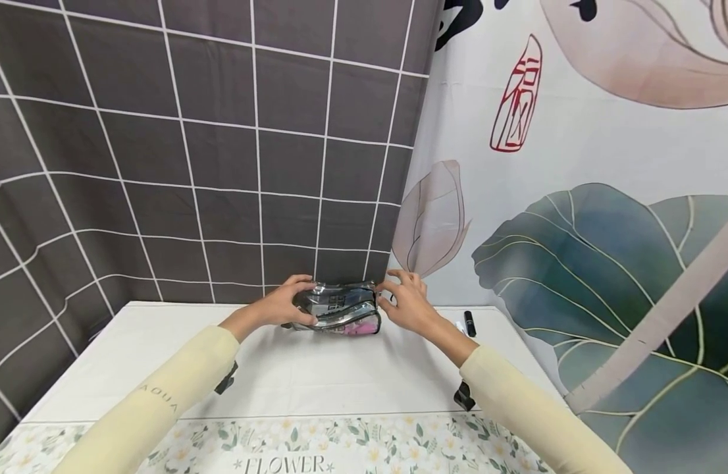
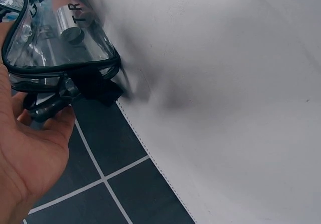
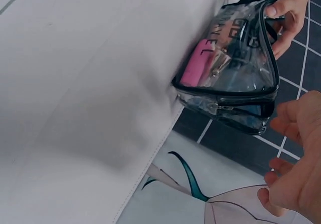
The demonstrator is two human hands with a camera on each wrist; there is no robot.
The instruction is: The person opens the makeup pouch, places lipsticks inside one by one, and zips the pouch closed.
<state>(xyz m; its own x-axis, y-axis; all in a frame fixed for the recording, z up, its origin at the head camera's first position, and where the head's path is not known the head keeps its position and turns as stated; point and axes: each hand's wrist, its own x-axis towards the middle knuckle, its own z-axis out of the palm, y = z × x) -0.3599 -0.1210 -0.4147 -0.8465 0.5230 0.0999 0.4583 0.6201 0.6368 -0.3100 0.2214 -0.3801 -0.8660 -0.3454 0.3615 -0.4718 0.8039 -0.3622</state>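
A clear travel toiletry bag (image 1: 340,306) with black trim and dark lettering lies at the back of the white table. Through its plastic I see a pink bottle (image 3: 198,66) and a tube with a silver cap (image 2: 69,28). My left hand (image 1: 281,303) grips the bag's left end, thumb in front and fingers behind. A black strap (image 2: 95,86) sticks out at that end. My right hand (image 1: 408,303) hovers beside the other end, fingers loosely bent and holding nothing. In the right wrist view a small gap separates its fingertips from the zipped edge (image 3: 235,106).
A small black tube (image 1: 469,324) lies on the white table (image 1: 334,375) to the right, a little white item next to it. A flower-print cloth (image 1: 364,441) covers the front edge. Behind hang a dark grid curtain (image 1: 222,158) and a leaf-print curtain (image 1: 607,263).
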